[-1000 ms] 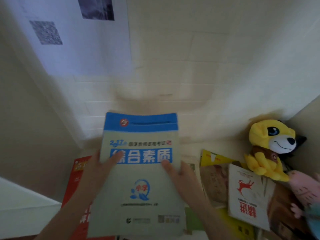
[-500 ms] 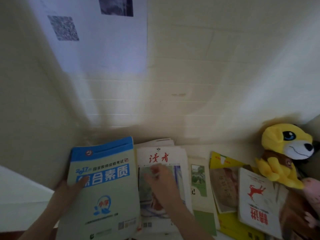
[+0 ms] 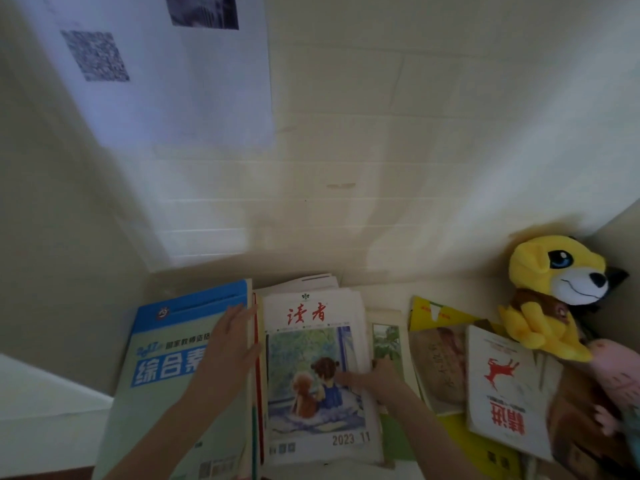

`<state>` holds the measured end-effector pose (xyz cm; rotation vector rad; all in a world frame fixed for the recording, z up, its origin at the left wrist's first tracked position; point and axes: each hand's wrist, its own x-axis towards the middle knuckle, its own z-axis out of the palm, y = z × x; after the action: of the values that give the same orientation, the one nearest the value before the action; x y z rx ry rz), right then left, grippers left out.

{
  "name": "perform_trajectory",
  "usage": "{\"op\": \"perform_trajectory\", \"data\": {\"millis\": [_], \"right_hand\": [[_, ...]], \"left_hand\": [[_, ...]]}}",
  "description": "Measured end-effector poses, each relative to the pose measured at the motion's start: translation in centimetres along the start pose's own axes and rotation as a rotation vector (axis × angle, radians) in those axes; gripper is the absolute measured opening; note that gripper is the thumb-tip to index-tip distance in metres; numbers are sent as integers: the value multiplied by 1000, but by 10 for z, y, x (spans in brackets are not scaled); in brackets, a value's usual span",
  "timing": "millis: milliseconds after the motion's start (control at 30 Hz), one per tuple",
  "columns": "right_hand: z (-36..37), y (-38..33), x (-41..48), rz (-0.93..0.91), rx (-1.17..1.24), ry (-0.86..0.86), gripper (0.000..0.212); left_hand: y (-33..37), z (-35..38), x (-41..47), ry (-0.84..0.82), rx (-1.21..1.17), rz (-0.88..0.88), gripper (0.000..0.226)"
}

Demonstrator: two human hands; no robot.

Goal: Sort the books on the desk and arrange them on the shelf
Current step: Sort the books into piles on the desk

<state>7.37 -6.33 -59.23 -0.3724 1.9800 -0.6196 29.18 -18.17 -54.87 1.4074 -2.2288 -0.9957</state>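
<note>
1. Head view, the change: a sec ago both hands held the exam book [image 3: 166, 368] up over the middle pile. It now lies flat at 7 o'clock, its right edge against the stack under the magazine [image 3: 311, 368] at 6 o'clock.
2. Left hand [image 3: 230, 344] has moved from the exam book's left side to its right edge. Fingers are straight and flat on the cover, pressing, not gripping.
3. Right hand [image 3: 377, 375] has slid from the magazine's cover to its right edge. Thumb lies on the cover and the fingers curl at the edge, so it looks like a pinch on the magazine.
4. Meaning, as a guess: the exam book is sorted off to the left, and the magazine is prob. next up. Nothing here shows any book placed upright yet, so the task looks early.
5. Count, books with covers showing: 6.
   - exam book x1
   - magazine x1
   - green book [image 3: 388, 341] x1, just at 3 o'clock of the magazine
   - yellow book [image 3: 436, 313] x1
   - brown book [image 3: 440, 365] x1, on the yellow one
   - white book [image 3: 498, 382] x1 at 4 o'clock
6. More sheets sit under the magazine, and thin red spines [image 3: 256, 358] stand between the two piles. Can't count either.
7. Count, other: hands x2; plush toys x2, a yellow plush [image 3: 554, 289] at 3 o'clock with a pink plush [image 3: 616, 375] below it; wall sheet [image 3: 166, 81] x1 at 11 o'clock.
</note>
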Motion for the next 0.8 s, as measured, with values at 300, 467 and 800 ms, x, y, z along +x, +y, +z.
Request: {"op": "perform_trajectory", "data": {"millis": [300,467,800], "right_hand": [[-6,0,2,-3,115,-75,86],[-10,-5,-1,2,188,-238,86],[-59,34,-21,-76,344,-137,59]], "left_hand": [[-13,23,-5,4,112,80,59],[-13,28,-2,-25,151,42,62],[-28,37,2,-82,430,198,87]]}}
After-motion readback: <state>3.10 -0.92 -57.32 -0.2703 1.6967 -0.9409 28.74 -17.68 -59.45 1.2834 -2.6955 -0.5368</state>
